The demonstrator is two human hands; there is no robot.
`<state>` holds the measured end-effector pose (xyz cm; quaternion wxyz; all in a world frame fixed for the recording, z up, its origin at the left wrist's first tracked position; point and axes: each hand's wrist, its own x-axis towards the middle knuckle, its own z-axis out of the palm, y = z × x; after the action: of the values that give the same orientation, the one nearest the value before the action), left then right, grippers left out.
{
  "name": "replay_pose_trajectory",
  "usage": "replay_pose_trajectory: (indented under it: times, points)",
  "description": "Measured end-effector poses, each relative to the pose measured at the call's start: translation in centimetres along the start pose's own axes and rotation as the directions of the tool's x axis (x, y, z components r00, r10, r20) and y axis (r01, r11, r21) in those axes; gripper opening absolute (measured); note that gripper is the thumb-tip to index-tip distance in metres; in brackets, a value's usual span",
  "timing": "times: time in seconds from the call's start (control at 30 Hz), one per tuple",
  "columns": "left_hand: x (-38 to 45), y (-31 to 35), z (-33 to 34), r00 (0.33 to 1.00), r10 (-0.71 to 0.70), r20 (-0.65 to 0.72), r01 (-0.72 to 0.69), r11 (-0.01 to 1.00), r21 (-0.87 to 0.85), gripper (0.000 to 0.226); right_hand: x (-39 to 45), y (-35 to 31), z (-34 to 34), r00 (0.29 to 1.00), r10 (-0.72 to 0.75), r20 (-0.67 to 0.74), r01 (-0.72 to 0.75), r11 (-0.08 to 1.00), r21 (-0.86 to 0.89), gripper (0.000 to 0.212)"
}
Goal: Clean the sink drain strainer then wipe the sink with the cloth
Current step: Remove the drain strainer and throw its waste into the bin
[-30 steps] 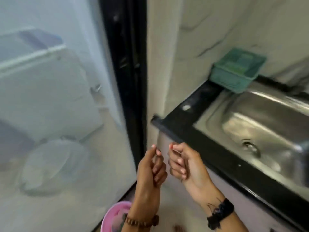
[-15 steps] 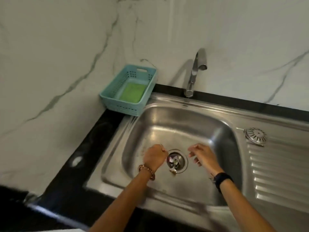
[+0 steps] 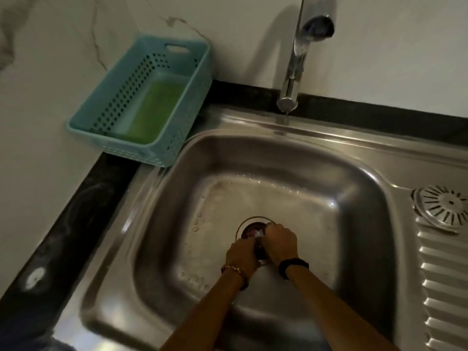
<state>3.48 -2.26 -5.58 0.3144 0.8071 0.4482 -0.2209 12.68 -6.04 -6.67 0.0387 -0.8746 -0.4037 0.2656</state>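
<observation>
Stainless sink (image 3: 367,198): left hand (image 3: 241,255) and right hand (image 3: 281,243) meet over its drain opening (image 3: 249,225), fingers pinched on small debris (image 3: 258,233); strainer (image 3: 442,207) lies on the drainboard right of the basin.

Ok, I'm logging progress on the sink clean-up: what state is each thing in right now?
Drain: open, some debris inside, partly hidden by the hands.
Strainer cover: off the drain, lying on the drainboard.
Left hand: closed at the drain's edge; contents unclear.
Right hand: closed over the drain; contents unclear.
Faucet: no stream visible.
Sink: stained, drops on the basin floor.
Blue basket: upright on the counter corner, holding a green pad.
</observation>
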Motion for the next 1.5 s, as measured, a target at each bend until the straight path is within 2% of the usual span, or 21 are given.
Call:
replay_pose_trajectory:
  times: [0.1, 0.17, 0.23, 0.3, 0.43, 0.5, 0.57, 0.63, 0.7, 0.73, 0.8, 0.87, 0.93, 1.0, 1.1, 1.17, 1.27, 1.4, 1.5]
  points:
    - [0.2, 0.0, -0.8, 0.998, 0.003, -0.071, -0.007, 0.999, -0.054, 0.023, 0.3, -0.3, 0.7, 0.998, -0.050, 0.027, 0.052, 0.995, -0.088, 0.025]
    - [0.1, -0.4, -1.5, 0.995, -0.027, -0.098, 0.019, 0.996, -0.082, 0.022, 0.0, 0.0, 0.6, 1.000, -0.030, 0.004, 0.030, 0.999, -0.034, 0.024]
    - [-0.1, -1.0, -2.5, 0.991, -0.071, -0.115, 0.055, 0.989, -0.136, 0.021, -0.6, 0.7, -0.2, 0.998, 0.037, -0.043, -0.031, 0.990, 0.135, 0.024]
    - [-0.8, -1.3, -3.8, 0.985, -0.109, -0.132, 0.075, 0.968, -0.239, 0.017, -1.5, 1.1, -1.7, 0.992, 0.110, -0.068, -0.078, 0.930, 0.359, 0.025]
    - [-3.6, -1.3, -6.2, 0.978, -0.116, -0.171, 0.029, 0.896, -0.443, 0.012, -4.9, 0.8, -5.1, 0.978, 0.211, -0.010, -0.129, 0.637, 0.760, 0.029]
    - [-6.1, -1.2, -7.2, 0.974, -0.112, -0.196, -0.027, 0.805, -0.593, 0.008, -7.3, 0.1, -6.6, 0.974, 0.226, 0.022, -0.132, 0.485, 0.864, 0.027]
    - [-8.9, -1.4, -7.8, 0.969, -0.109, -0.223, -0.094, 0.670, -0.736, 0.015, -9.9, -1.1, -7.9, 0.975, 0.211, 0.071, -0.145, 0.358, 0.922, 0.020]
    - [-12.6, -2.1, -8.1, 0.964, -0.092, -0.249, -0.165, 0.528, -0.833, 0.018, -13.1, -2.9, -8.9, 0.981, 0.170, 0.089, -0.135, 0.282, 0.950, 0.015]
    - [-16.9, -3.2, -7.9, 0.949, -0.107, -0.297, -0.227, 0.423, -0.877, 0.018, -16.7, -5.0, -9.2, 0.993, 0.097, 0.062, -0.085, 0.253, 0.964, 0.013]
    - [-19.4, -4.2, -7.5, 0.932, -0.132, -0.338, -0.262, 0.398, -0.879, 0.018, -19.0, -6.3, -8.9, 0.998, 0.035, 0.046, -0.054, 0.251, 0.966, 0.012]
    - [-24.9, -7.2, -6.0, 0.881, -0.186, -0.434, -0.328, 0.419, -0.847, 0.017, -23.8, -9.3, -7.8, 0.993, -0.110, 0.039, -0.010, 0.255, 0.967, 0.011]
    - [-30.0, -10.7, -4.1, 0.822, -0.257, -0.508, -0.366, 0.444, -0.818, 0.014, -28.2, -11.8, -6.0, 0.969, -0.242, 0.051, 0.014, 0.263, 0.965, 0.021]
    - [-34.9, -14.8, -1.5, 0.753, -0.379, -0.538, -0.348, 0.465, -0.814, 0.015, -32.4, -14.2, -3.4, 0.933, -0.347, 0.098, 0.024, 0.330, 0.944, 0.026]
    - [-38.7, -18.8, 1.6, 0.692, -0.510, -0.511, -0.293, 0.449, -0.844, 0.018, -35.7, -16.6, -0.1, 0.889, -0.421, 0.177, 0.011, 0.407, 0.913, 0.013]
    - [-41.9, -24.5, 6.8, 0.606, -0.677, -0.417, -0.226, 0.357, -0.906, 0.020, -38.5, -19.7, 6.3, 0.809, -0.494, 0.319, -0.016, 0.524, 0.852, 0.019]
    - [-42.8, -28.2, 10.7, 0.536, -0.778, -0.327, -0.173, 0.278, -0.945, 0.022, -39.5, -22.0, 11.1, 0.762, -0.504, 0.407, -0.039, 0.591, 0.805, 0.016]
    - [-42.1, -33.4, 16.7, 0.462, -0.876, -0.140, -0.101, 0.105, -0.989, 0.023, -39.3, -24.5, 18.9, 0.721, -0.465, 0.513, -0.038, 0.713, 0.700, 0.011]
    - [-36.4, -40.6, 26.2, 0.398, -0.908, 0.131, -0.017, -0.150, -0.988, 0.013, -35.4, -25.6, 32.4, 0.722, -0.430, 0.541, 0.186, 0.875, 0.447, 0.011]
    - [-29.9, -45.9, 33.9, 0.360, -0.907, 0.217, 0.047, -0.215, -0.975, 0.008, -31.5, -24.8, 43.9, 0.689, -0.438, 0.578, 0.345, 0.899, 0.270, 0.007]
